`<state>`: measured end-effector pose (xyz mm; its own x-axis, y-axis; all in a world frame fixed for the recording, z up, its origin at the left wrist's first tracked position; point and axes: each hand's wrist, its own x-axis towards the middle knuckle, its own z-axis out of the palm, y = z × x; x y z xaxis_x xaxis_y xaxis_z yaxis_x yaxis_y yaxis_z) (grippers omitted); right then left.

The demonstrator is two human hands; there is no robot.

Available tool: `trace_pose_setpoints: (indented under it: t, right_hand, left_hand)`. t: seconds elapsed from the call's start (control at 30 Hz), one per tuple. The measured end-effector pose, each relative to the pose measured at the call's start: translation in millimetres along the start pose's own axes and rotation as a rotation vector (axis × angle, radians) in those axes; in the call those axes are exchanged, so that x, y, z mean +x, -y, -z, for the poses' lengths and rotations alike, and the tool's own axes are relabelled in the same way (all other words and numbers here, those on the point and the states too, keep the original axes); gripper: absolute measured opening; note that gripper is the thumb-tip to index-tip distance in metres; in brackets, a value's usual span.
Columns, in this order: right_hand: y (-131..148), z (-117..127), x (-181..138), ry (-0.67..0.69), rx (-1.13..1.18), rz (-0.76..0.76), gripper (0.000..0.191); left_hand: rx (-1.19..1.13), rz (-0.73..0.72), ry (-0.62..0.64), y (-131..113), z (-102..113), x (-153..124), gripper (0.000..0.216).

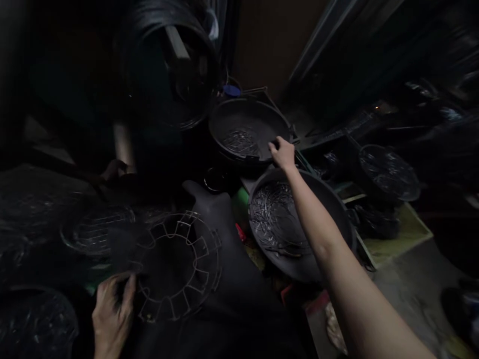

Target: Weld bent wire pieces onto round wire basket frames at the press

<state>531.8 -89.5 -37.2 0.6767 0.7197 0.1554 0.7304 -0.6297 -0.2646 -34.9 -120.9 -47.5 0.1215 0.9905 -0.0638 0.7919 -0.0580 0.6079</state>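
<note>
A round wire frame (172, 299), with a ring of short bent wire loops, sits over my dark-clothed lap. At its left edge is my left hand (114, 309), thumb and fingers bent together against the frame. My right hand (283, 152) reaches forward over the near rim of a dark round pan (262, 119). Its fingers are curled; anything small between them is hidden by darkness. Inside that pan lies a heap of thin wire pieces (239, 142). Beneath my right forearm stands a second, larger pan (318, 187), which holds many bent wire pieces (273, 214).
Dim light hides much detail. A big coil (164, 17) rises at the back left. On the right are a round container of wire pieces (389, 172) and a yellowish tray (404, 239). A red object (240, 233) lies between my lap and the larger pan.
</note>
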Motion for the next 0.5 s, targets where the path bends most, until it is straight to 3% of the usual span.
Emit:
trace_pose_setpoints:
  t: [0.1,0.23,0.4,0.5]
  right_hand:
    - [-63,1,-55,0.067,-0.241,-0.133,0.041]
    - [-123,-3,-112,0.298,-0.324,-0.179,0.030]
    - [-139,-6,-129,0.391,-0.395,-0.142,0.030]
    - [-142,-2,-131,0.383,-0.410,-0.136,0.035]
  left_hand:
    - [0.009,0.029,0.043,-1,0,2,0.032]
    - [0.030,0.042,0.020,-7,4,-1,0.029]
    - [0.051,0.197,-0.039,-17,0,-9,0.035]
    - [0.039,0.188,-0.046,-20,-4,-7,0.035]
